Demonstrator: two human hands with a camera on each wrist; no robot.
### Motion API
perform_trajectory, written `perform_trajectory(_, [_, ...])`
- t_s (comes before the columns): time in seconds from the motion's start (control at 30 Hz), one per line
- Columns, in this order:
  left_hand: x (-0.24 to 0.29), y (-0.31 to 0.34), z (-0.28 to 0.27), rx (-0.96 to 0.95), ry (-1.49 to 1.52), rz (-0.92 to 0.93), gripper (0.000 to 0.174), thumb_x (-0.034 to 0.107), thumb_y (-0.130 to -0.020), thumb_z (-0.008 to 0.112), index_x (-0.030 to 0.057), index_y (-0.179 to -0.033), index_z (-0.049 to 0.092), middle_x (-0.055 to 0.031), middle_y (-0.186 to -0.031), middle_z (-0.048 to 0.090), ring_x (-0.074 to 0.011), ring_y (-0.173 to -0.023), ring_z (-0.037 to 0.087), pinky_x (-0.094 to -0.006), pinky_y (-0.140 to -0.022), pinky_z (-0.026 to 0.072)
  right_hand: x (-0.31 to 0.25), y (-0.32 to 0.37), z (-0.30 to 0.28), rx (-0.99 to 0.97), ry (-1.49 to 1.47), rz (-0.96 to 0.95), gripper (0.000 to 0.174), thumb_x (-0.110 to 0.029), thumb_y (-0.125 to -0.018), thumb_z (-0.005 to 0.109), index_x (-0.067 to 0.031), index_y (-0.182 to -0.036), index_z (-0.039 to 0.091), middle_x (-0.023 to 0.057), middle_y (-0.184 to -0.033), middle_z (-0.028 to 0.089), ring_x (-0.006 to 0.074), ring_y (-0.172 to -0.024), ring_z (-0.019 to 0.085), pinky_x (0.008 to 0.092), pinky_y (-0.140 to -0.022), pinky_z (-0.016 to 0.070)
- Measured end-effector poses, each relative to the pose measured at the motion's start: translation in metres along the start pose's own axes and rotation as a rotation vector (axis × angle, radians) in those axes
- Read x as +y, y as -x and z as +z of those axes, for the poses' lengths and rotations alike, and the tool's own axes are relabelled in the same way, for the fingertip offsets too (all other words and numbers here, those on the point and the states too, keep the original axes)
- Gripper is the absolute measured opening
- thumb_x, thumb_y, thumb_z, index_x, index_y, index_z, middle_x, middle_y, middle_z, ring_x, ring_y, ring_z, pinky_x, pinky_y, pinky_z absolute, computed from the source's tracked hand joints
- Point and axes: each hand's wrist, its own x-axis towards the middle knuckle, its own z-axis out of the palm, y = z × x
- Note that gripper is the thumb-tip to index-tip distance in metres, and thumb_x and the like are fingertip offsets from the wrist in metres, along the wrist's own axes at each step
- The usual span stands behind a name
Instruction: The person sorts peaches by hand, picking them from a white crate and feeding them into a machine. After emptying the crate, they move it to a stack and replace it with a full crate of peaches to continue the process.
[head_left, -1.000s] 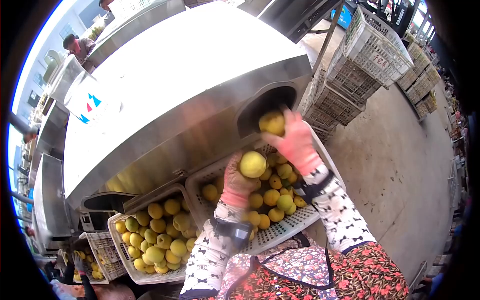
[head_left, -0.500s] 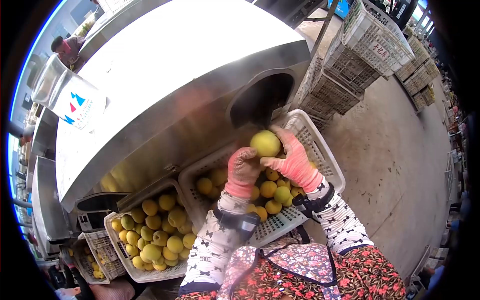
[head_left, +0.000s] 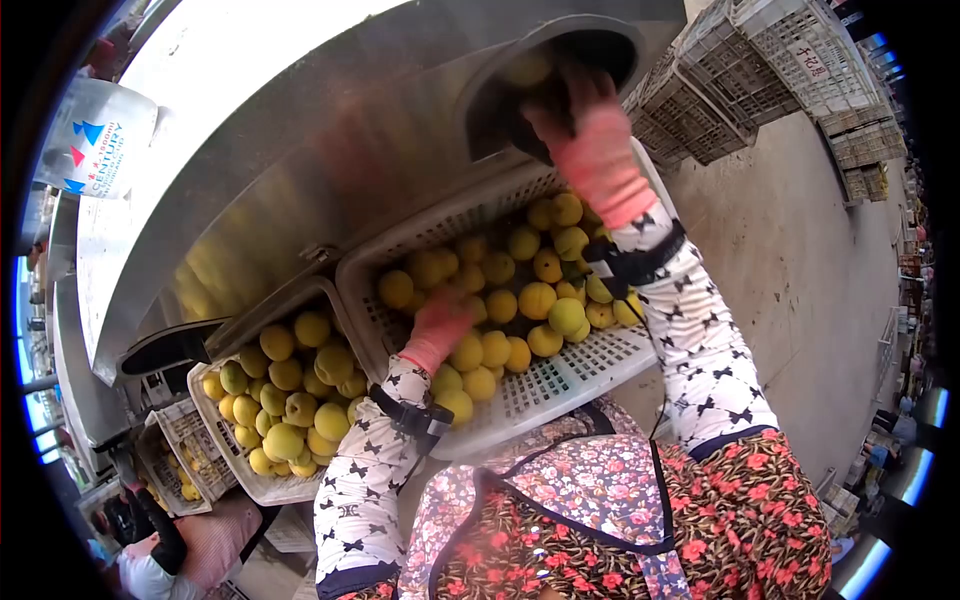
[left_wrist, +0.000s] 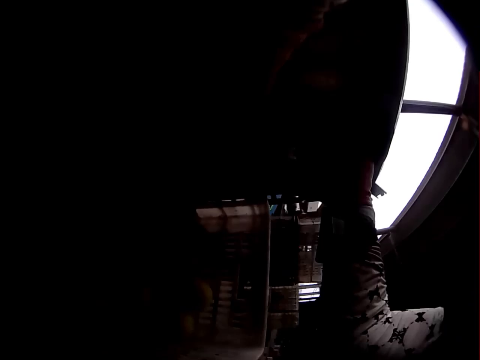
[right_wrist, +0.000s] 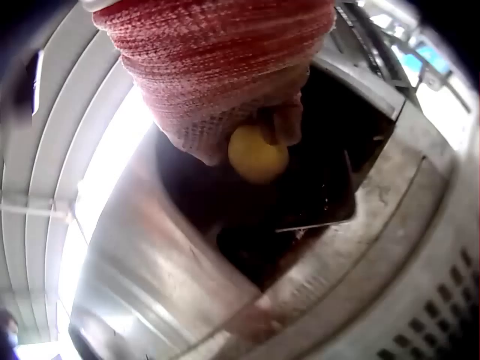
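Note:
My right hand (head_left: 595, 140), in a pink knitted glove, reaches into the dark oval opening (head_left: 500, 120) of the metal machine. In the right wrist view its fingers grip a round yellow fruit (right_wrist: 257, 156) at the mouth of that opening. My left hand (head_left: 443, 325), in a matching glove and blurred, is down among the yellow and greenish fruits (head_left: 537, 300) in the white plastic crate (head_left: 555, 385). Its fingertips are lost in the blur, and I cannot tell whether they hold a fruit. The left wrist view is mostly dark.
A second crate (head_left: 262, 488) full of fruit stands to the left, below another opening (head_left: 165, 347). On the machine's white top (head_left: 230, 60) stands a clear plastic jug (head_left: 95, 140). Stacked crates (head_left: 740, 70) rise at the right beside bare concrete floor (head_left: 780, 260).
Half a second ago both hands were together at a fruit above the crate. The right hand has since moved up into the opening with a fruit; the left has dropped leftward into the crate.

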Motion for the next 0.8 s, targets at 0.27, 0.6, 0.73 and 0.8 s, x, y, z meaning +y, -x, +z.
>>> perform_trajectory(0.27, [-0.006, 0.023, 0.047, -0.304, -0.958, 0.074, 0.063, 0.033, -0.071, 0.073, 0.0126, -0.128, 0.056, -0.0143, -0.131, 0.052, -0.034, -0.122, 0.047, -0.0458, -0.106, 0.0354, 0.06, 0.22, 0.052, -1.503, 0.203, -0.39, 0.068, -0.03, -0.07, 0.076, -0.0036, -0.128, 0.054, 0.0213, -0.121, 0.058, 0.0369, -0.098, 0.065, 0.0438, -0.084, 0.0532])
perform_trajectory(0.6, [-0.061, -0.037, 0.107, -0.353, -1.083, 0.374, 0.07, 0.046, -0.067, 0.078, 0.0103, -0.123, 0.057, -0.016, -0.106, 0.066, -0.0318, -0.106, 0.061, -0.0425, -0.095, 0.0436, 0.077, 0.172, 0.007, -1.26, -0.74, 0.486, 0.089, -0.037, -0.061, 0.089, 0.0026, -0.132, 0.054, 0.0181, -0.124, 0.063, 0.0288, -0.115, 0.06, 0.0374, -0.098, 0.0482])
perform_trajectory(0.73, [-0.02, -0.028, 0.087, -0.505, -1.141, 0.414, 0.072, 0.057, -0.067, 0.073, 0.0085, -0.119, 0.059, -0.0139, -0.109, 0.068, -0.0315, -0.098, 0.066, -0.0448, -0.084, 0.0492, 0.044, 0.13, -0.062, -0.777, -1.2, 0.678, 0.099, -0.031, -0.067, 0.091, 0.0061, -0.143, 0.039, 0.0142, -0.135, 0.054, 0.0219, -0.125, 0.052, 0.0352, -0.108, 0.0403])
perform_trajectory(0.8, [0.018, -0.02, 0.066, -0.524, -0.937, 0.337, 0.074, 0.047, -0.07, 0.073, 0.0046, -0.128, 0.055, -0.0174, -0.114, 0.066, -0.0336, -0.107, 0.062, -0.0426, -0.091, 0.0491, 0.029, 0.103, -0.081, -0.508, -1.198, 0.562, 0.098, -0.031, -0.07, 0.089, 0.0075, -0.144, 0.037, 0.014, -0.134, 0.054, 0.0211, -0.123, 0.053, 0.0345, -0.107, 0.0413])
